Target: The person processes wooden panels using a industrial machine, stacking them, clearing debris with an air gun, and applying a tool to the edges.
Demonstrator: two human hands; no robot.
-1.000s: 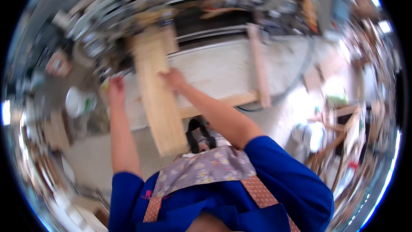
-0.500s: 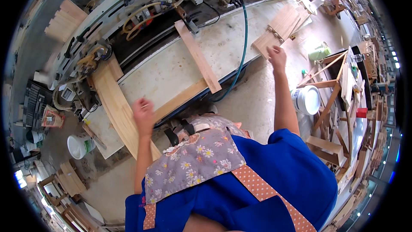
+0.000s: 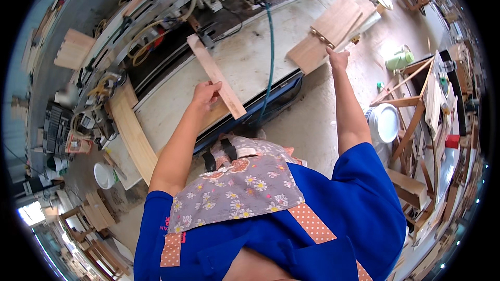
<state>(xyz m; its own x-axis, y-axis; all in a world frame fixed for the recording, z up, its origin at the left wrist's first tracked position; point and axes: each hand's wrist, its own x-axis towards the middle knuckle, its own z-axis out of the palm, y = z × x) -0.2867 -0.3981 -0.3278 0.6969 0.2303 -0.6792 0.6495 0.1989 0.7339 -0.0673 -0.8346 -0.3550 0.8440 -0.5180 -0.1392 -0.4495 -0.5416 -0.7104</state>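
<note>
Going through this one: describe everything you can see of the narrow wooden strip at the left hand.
The narrow wooden strip is straight, flat and pale pinkish-brown, with squared ends and no visible fittings. It lies slantwise across the whitish worktop, its far end at the dark machine bed and its near end about at the worktop's front edge. The left hand has its fingers at the strip's left edge; how firmly they hold cannot be told.

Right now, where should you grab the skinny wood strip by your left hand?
Probably across the narrow width of the wood strip, near its lower end, coming from the front of the bench: it's long and slim, with that end closest to the bench's front edge.
</note>
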